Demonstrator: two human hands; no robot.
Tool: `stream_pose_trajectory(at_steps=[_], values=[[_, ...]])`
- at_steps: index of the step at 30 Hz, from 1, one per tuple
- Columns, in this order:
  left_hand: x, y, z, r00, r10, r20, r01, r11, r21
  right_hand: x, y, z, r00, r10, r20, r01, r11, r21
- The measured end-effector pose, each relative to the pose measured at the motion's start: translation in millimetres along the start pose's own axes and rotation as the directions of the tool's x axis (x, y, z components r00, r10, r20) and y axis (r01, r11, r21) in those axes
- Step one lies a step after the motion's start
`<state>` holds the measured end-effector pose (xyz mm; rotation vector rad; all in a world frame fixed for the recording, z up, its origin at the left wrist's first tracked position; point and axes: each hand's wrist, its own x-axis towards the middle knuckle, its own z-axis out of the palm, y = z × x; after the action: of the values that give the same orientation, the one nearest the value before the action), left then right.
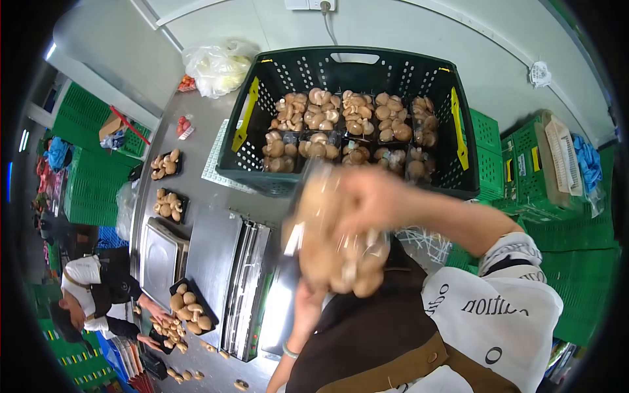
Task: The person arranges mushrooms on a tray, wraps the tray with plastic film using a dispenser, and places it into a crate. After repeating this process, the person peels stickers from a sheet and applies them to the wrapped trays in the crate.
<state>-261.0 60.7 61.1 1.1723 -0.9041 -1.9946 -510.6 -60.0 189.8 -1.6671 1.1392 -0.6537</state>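
Close in front of me is a film-wrapped pack of brown mushrooms [354,272], tilted and partly blurred. My right hand [370,200] reaches across its top, smeared by motion, with its fingers against the pack. My left hand [309,304] grips the lower left edge from beneath; some of its fingers are hidden behind the pack. Just beyond stands a dark green crate [419,72] with yellow side handles. Two rows of mushroom packs [357,108] lie inside it.
On the left are a scale [160,259], two trays of mushrooms [169,204] and a metal wrapping machine [246,288]. A co-worker [98,281] handles mushrooms at the table's lower left. Green crates [517,177] are stacked at right. A plastic bag [219,69] sits by the wall.
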Motion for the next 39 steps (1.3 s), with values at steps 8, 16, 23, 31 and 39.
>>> stream_pose_trajectory(at_steps=[8, 16, 23, 31, 39], values=[[28.5, 32.4, -52.4, 0.896, 0.128, -0.426, -0.151, 0.988, -0.020, 40.3, 178.4, -103.6, 0.807, 0.491, -0.327, -0.144, 0.701, 0.698], [26.1, 25.9, -63.8, 0.884, 0.041, -0.465, -0.086, 0.993, -0.076, 50.8, 284.9, -24.3, 0.716, 0.685, -0.135, -0.351, 0.520, 0.779], [-35.2, 38.5, -156.0, 0.582, 0.359, -0.730, -0.299, 0.929, 0.219, 46.5, 242.6, -73.5, 0.664, 0.747, -0.025, -0.662, 0.603, 0.445], [-95.7, 19.1, -320.3, 0.046, 0.754, -0.655, 0.285, 0.619, 0.732, 99.7, 79.7, -19.6, 0.867, -0.106, -0.488, 0.075, 0.994, -0.083], [-62.6, 29.3, -284.7, 0.271, 0.830, -0.488, 0.311, 0.404, 0.860, 164.8, -6.9, 236.2, 0.774, -0.536, 0.339, 0.623, 0.740, -0.253]])
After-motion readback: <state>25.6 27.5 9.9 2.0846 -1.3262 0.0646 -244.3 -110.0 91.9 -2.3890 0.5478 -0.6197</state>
